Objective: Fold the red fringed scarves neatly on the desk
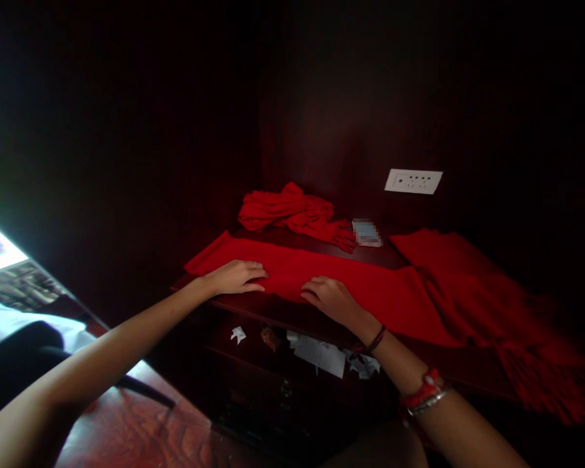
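Note:
A red scarf [370, 286] lies flattened in a long strip along a dark wooden shelf. My left hand [238, 276] rests on its left part, fingers stretched out over the cloth and the thumb near the front edge. Farther right, my right hand [329, 298] touches the same strip with fingers slightly bent and apart from the thumb. At the scarf's right side, a wider red fabric portion [472, 279] spreads out and ends in a fringe; whether it is one piece with the strip I cannot tell. Behind lies a bunched red scarf [287, 211] with fringed ends.
A small blurred pale object [366, 233] sits near the back panel, below a white wall socket [413, 181]. On the lower shelf are papers [319, 354], a white scrap [238, 335] and a brownish item [270, 338]. A dark chair [24, 351] stands at left.

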Demonstrator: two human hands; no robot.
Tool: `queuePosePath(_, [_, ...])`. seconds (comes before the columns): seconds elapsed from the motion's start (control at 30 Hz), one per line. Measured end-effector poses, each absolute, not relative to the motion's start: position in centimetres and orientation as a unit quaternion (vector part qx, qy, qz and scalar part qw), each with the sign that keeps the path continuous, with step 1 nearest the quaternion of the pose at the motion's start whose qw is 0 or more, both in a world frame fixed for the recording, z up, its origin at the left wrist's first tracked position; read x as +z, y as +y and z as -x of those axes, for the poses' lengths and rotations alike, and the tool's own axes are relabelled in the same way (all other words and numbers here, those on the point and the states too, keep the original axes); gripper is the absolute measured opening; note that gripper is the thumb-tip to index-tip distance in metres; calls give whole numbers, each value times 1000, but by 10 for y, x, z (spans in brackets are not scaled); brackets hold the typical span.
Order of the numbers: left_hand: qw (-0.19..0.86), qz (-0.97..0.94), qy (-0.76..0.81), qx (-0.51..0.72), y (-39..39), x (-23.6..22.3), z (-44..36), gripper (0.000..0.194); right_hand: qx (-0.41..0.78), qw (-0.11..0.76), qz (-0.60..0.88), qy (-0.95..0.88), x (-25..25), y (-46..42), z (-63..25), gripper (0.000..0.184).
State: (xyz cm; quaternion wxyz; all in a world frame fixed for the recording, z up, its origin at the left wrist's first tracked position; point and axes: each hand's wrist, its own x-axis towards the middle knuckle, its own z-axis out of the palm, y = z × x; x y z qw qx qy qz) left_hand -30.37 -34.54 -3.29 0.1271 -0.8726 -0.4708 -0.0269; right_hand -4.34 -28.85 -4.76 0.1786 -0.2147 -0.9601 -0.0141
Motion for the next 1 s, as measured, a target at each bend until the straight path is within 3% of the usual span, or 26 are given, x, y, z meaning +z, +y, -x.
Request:
queuePosePath(0.1, [131, 875, -465, -19, -347, -31, 303, 45, -16, 175, 215, -961, -44, -293, 43, 31])
queuePosePath(0.37, [73, 878, -473, -19, -342, -22, 305, 34, -34, 140, 227, -963, -41, -296, 45, 20])
queuePosePath(0.53, [147, 870, -471, -4, -346, -22, 290, 38, -43, 147, 259, -954, -37, -300, 47, 21])
queuePosePath(0.67, [200, 871, -450, 2, -343, -29, 284, 30, -80, 121, 257, -955, -36, -302, 46, 21])
queuePosePath(1.0, [213, 884, -411, 67, -341, -36, 302, 27, -189, 90, 146, -967, -37, -301, 40, 16])
